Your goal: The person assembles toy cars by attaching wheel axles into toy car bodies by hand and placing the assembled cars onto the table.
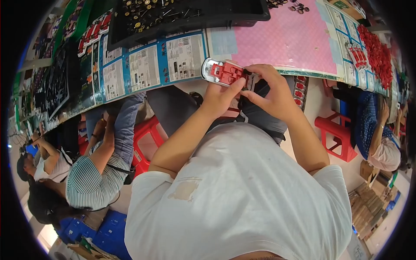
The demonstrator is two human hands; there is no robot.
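I'm seeing a rumpled whitish tee [260, 186] with loose short sleeves [149, 188], a beige patch [184, 190] on the left chest, plus dark pants [261, 113].

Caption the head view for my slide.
Left hand holding a red-and-white toy car, right hand at one end, near a black parts tray.

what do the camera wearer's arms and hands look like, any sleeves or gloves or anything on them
The left sleeve and right sleeve are short, plain and whitish, part of a loose T-shirt with a tan patch on its front. Both forearms are uncovered. The left grip and right grip are bare hands: no gloves, watch or bracelet visible.
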